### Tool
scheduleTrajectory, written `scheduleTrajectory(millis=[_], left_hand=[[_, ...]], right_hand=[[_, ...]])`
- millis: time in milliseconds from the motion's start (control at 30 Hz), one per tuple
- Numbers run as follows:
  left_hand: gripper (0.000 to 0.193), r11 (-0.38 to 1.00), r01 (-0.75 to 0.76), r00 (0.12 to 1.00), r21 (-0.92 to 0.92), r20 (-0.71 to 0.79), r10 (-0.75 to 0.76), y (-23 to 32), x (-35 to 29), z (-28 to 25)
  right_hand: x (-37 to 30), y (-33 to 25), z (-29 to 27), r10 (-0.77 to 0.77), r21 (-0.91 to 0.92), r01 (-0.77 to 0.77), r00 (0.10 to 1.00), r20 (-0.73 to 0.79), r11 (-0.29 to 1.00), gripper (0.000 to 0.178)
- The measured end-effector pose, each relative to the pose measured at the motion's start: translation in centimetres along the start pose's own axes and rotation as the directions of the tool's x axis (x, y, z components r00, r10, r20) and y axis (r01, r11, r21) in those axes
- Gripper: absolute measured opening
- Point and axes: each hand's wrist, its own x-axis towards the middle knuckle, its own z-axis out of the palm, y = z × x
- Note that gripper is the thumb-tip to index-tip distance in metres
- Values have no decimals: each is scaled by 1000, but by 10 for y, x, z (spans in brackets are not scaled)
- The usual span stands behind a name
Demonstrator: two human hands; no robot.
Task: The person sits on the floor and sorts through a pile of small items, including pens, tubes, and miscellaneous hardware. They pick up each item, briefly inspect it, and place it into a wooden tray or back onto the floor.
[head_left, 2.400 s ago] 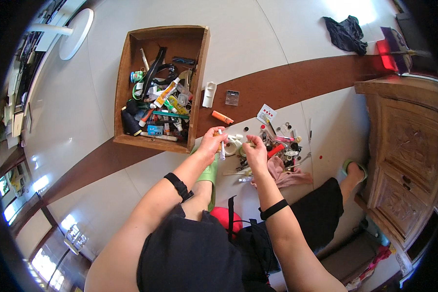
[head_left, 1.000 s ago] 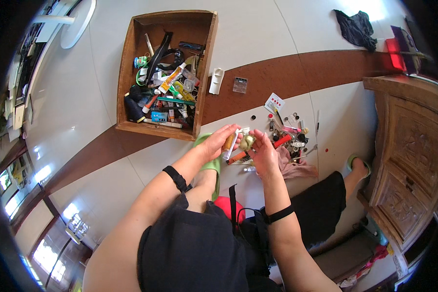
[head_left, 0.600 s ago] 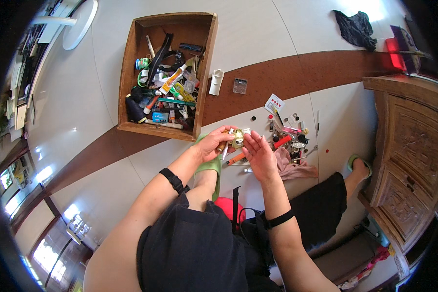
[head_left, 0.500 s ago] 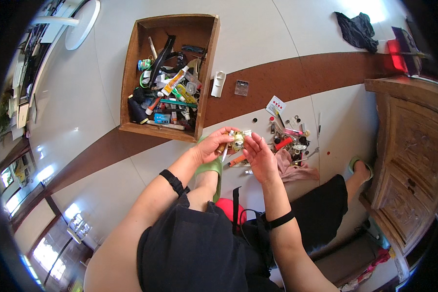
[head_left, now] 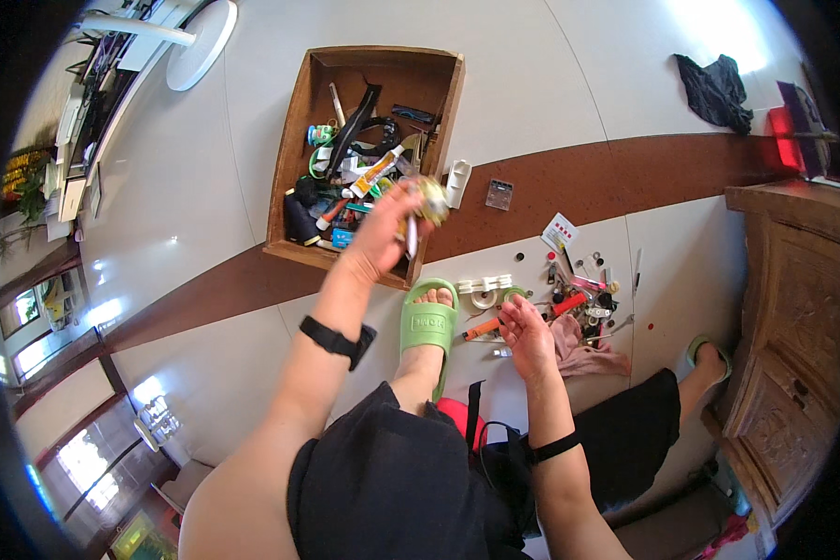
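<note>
Left hand (head_left: 383, 233) closed, fingers wrapped on a yellowish see-through item (head_left: 429, 199), motion-blurred, exact kind unclear; a slim white tube (head_left: 412, 237) also in the grip, pointing down from the palm. Both held above the near right part of the wooden drawer (head_left: 449, 103), contact with drawer can't be told. Right hand (head_left: 529, 341) half open, fingers loosely bent, nothing visible in it; it's just beside an orange stick (head_left: 482, 329) and the pink cloth (head_left: 579, 349), touching or not unclear. Past it, a pile of small bits with a red tube (head_left: 569, 303). White roll (head_left: 483, 300) between the green slipper (head_left: 428, 325) and pile. White holder (head_left: 456, 184) and small clear box (head_left: 498, 194) right of drawer, on the brown floor strip. Drawer holds mixed tubes, cords, bottles.
</note>
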Motion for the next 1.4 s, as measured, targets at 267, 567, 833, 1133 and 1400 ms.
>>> scheduleTrajectory(millis=[267,567,833,1133,1400], left_hand=[[65,893,-191,876,407,-339,342,57,67,-27],[64,-385,132,925,914,26,379,-6,39,-50],[43,-312,-10,595,950,256,762,8,37,8],[42,-73,-355,865,932,357,352,-75,78,82],[63,-395,-136,928,909,257,270,-97,100,79]], right_hand=[[3,7,-32,-49,4,50,991,-127,999,25],[17,14,-35,-18,-48,9,980,-200,999,19],[67,-69,-22,-700,-857,292,706,-107,425,20],[97,-108,4,-681,-999,24,731,44,-39,52],[69,-84,-36,-559,-767,211,799,-221,605,24]])
